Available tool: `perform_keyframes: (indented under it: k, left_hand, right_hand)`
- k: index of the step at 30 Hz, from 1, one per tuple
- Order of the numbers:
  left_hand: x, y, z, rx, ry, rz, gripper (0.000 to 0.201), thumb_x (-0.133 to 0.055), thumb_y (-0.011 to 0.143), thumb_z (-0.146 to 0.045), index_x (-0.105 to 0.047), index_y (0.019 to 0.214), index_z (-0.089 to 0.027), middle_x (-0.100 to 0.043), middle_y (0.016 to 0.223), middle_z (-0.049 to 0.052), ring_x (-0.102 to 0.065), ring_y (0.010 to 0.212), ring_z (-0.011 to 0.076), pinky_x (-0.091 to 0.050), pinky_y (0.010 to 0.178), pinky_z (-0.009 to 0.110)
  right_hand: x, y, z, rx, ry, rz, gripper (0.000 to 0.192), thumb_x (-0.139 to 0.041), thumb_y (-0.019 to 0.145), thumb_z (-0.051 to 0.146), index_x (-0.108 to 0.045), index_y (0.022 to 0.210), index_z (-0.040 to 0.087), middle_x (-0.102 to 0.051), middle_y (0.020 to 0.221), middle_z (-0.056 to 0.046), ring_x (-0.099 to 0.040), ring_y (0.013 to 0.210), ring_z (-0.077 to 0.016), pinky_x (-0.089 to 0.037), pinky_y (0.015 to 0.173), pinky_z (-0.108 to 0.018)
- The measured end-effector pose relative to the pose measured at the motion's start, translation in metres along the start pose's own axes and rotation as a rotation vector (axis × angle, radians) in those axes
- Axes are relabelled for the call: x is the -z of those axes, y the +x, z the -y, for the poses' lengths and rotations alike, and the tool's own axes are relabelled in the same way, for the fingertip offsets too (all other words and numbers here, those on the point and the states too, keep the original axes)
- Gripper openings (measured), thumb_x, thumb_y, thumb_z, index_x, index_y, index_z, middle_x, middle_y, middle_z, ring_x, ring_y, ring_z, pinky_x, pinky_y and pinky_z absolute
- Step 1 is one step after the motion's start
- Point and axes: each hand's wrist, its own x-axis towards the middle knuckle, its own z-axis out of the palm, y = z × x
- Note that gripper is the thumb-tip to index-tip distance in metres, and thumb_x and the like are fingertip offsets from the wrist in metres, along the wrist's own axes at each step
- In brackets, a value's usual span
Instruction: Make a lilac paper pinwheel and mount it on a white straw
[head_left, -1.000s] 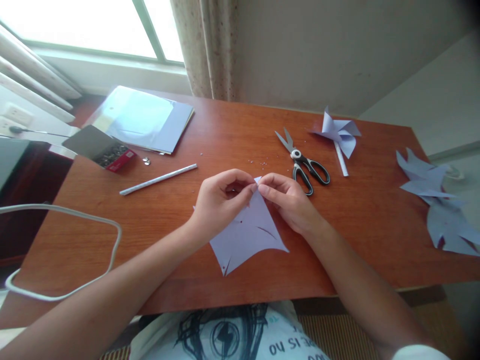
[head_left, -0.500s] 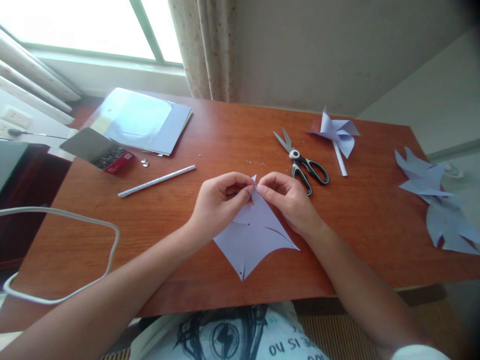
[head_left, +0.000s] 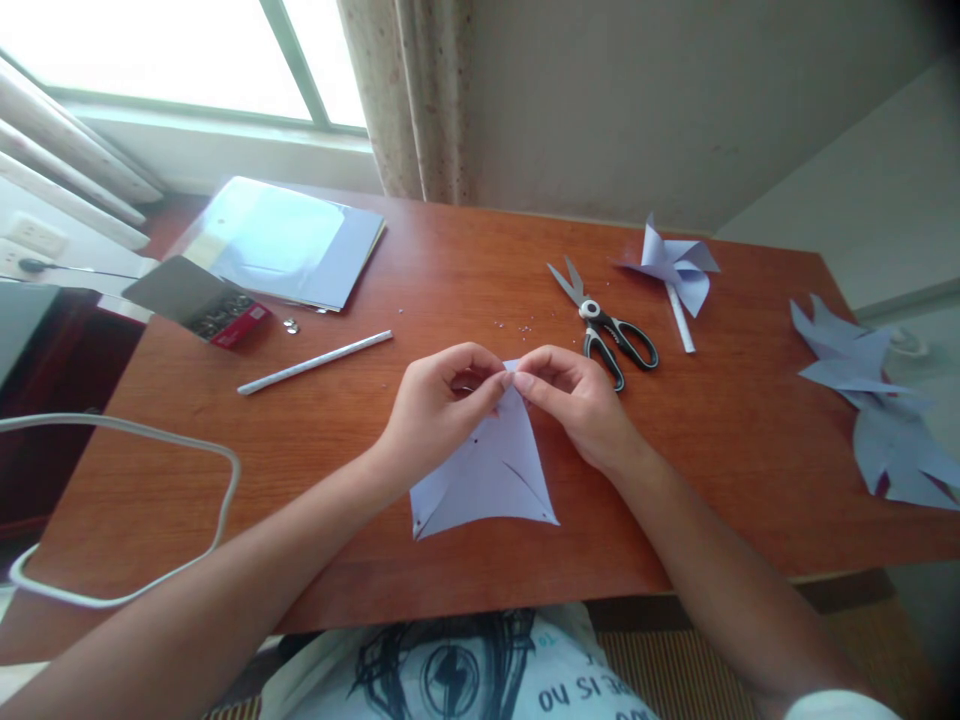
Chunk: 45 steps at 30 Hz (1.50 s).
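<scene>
— Where's the paper square (head_left: 487, 470)?
— Mid-bench (head_left: 450, 260), its top corner pinched by both hands: left hand (head_left: 439, 405) from nine o'clock, right hand (head_left: 581, 400) from three, fingers (head_left: 525, 380) closed on it.
— Looks?
— Pale lilac, slit from the corners, dotted.

The pale lilac paper square (head_left: 491, 470) lies flat on the table's near edge — diagonal slits cut, apparently 4.

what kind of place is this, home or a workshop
Most likely a room at home, with a wooden desk set by a curtained window and used for paper craft. On it lie scissors, a finished paper pinwheel and a box of pins.
</scene>
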Motion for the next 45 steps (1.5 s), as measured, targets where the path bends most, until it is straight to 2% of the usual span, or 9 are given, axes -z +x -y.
perform_keyframes:
  k: [9,19,29,35,45]
  left_hand:
    - [0.0011,-0.0028,0.0024,-0.057,0.05,0.049,0.013,-0.071,0.087,-0.027,-0.07,0.084,-0.014,-0.07,0.074,0.004,-0.068,0.064,0.0134,-0.059,0.06,0.022]
    - [0.0014,-0.0001,0.0006,-0.056,0.04,0.011,0.016,-0.075,0.084,-0.028,-0.068,0.08,-0.015,-0.068,0.072,0.003,-0.067,0.061,0.0121,-0.057,0.057,0.02]
    - [0.0015,-0.0005,0.0021,-0.07,0.087,0.011,0.013,-0.073,0.085,-0.027,-0.068,0.08,-0.016,-0.068,0.07,0.002,-0.066,0.058,0.0118,-0.056,0.054,0.02]
    - [0.0008,-0.002,0.003,-0.048,0.034,0.012,0.012,-0.074,0.084,-0.025,-0.069,0.081,-0.015,-0.07,0.073,0.003,-0.069,0.064,0.0141,-0.06,0.06,0.024]
    - [0.0008,-0.0007,-0.0021,-0.024,-0.05,0.053,0.008,-0.072,0.084,-0.022,-0.071,0.083,-0.014,-0.071,0.077,0.004,-0.071,0.069,0.0141,-0.062,0.064,0.023]
  right_hand:
    - [0.0019,0.0009,-0.001,0.014,-0.02,-0.004,0.021,-0.078,0.082,0.041,-0.068,0.081,0.023,-0.069,0.079,0.0,-0.062,0.075,-0.0152,-0.05,0.07,-0.029]
    - [0.0042,0.0007,-0.0027,-0.019,0.05,0.053,0.018,-0.078,0.082,0.038,-0.069,0.083,0.023,-0.069,0.081,0.001,-0.062,0.077,-0.0144,-0.05,0.072,-0.028]
    - [0.0029,0.0017,-0.0007,0.024,-0.039,0.016,0.024,-0.08,0.079,0.043,-0.068,0.08,0.023,-0.067,0.077,0.001,-0.06,0.072,-0.0146,-0.051,0.07,-0.029]
    - [0.0021,0.0012,0.0002,0.032,-0.057,0.026,0.024,-0.082,0.077,0.041,-0.067,0.08,0.022,-0.067,0.079,0.001,-0.061,0.075,-0.0153,-0.051,0.069,-0.029]
    - [0.0036,0.0013,0.0039,0.04,-0.077,0.04,0.024,-0.076,0.083,0.042,-0.065,0.079,0.022,-0.065,0.077,0.001,-0.059,0.073,-0.014,-0.05,0.068,-0.028]
